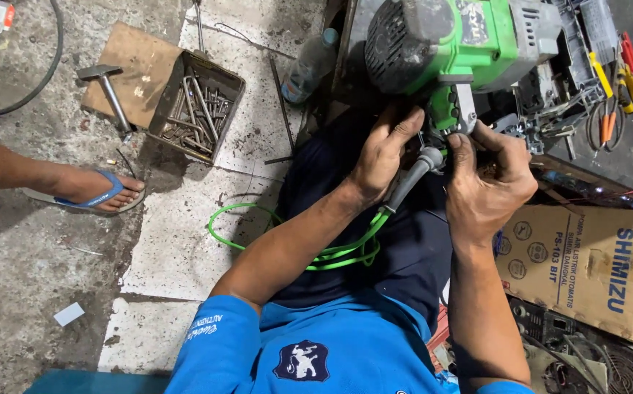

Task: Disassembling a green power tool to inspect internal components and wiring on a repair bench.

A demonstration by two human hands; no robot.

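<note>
A green and grey power tool (462, 40) rests on my lap, its black motor end facing me. My left hand (383, 155) reaches under the green handle (453, 108), fingers pressed against its underside. My right hand (486, 182) grips the handle's lower end beside the grey cable sleeve (413, 179). A bright green cord (331, 252) runs from that sleeve and coils over my dark trousers. What my fingertips hold inside the handle is hidden.
On the floor at left sit a metal box of bolts and tools (196, 109), a hammer (109, 87) on a cardboard piece, a plastic bottle (308, 67), and another person's sandalled foot (87, 191). A cardboard box (586, 263) and pliers (608, 117) lie right.
</note>
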